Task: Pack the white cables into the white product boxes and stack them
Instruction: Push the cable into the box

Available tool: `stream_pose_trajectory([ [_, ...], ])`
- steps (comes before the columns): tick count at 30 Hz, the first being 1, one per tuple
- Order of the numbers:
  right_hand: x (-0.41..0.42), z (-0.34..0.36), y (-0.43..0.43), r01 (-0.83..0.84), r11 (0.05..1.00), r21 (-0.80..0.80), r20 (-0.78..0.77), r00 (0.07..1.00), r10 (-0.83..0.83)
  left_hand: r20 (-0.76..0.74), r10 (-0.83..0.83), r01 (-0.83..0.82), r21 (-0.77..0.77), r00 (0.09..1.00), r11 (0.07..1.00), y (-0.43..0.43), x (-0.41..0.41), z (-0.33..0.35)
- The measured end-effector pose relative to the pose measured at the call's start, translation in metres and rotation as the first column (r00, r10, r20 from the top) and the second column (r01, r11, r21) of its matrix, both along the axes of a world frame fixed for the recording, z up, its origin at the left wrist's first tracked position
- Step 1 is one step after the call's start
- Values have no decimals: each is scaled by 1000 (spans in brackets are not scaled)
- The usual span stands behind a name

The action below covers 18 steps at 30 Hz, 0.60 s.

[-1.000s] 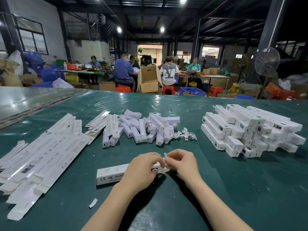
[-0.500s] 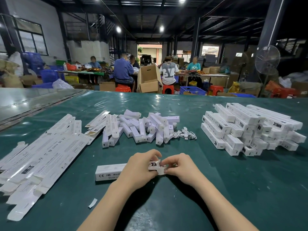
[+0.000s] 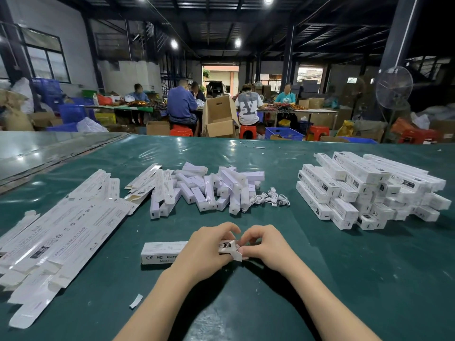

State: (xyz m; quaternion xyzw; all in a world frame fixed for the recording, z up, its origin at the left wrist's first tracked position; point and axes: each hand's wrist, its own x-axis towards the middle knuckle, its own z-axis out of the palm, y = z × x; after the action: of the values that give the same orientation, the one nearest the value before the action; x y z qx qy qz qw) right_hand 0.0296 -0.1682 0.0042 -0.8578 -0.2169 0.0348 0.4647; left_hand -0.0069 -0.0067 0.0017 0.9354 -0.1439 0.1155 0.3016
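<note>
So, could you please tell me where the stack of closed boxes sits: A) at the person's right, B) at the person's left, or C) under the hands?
A: the stack of closed boxes lies on the right side of the green table, while the flat unfolded cartons lie on the left.

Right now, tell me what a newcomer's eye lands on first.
At the near centre, the left grip and right grip hold one end of a white product box. To the right rises a stack of closed boxes; to the left lie flat unfolded cartons.
</note>
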Motion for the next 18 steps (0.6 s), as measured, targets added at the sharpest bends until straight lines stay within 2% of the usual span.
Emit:
stream_pose_trajectory([
  [3, -1, -2, 3, 63, 996, -56, 86, 995, -58, -10, 5, -5, -4, 1000, 1000, 2, 1, 1],
  [6, -2, -3, 3, 48, 995, -92, 117, 992, -37, -5, 24, -24, 13, 1000, 1000, 1, 0, 1],
  [12, -1, -2, 5, -9, 989, -145, 26, 1000, 13, 53, 176, -183, 213, 983, 960, 0, 0, 1],
  [15, -1, 0, 9, -4, 982, -191, 12, 1000, 7, 32, 204, -206, 194, 978, 959, 3, -1, 1],
  [18, 0, 0, 8, -41, 989, -142, -42, 998, 36, -6, 158, -155, 164, 987, 974, 5, -1, 2],
])
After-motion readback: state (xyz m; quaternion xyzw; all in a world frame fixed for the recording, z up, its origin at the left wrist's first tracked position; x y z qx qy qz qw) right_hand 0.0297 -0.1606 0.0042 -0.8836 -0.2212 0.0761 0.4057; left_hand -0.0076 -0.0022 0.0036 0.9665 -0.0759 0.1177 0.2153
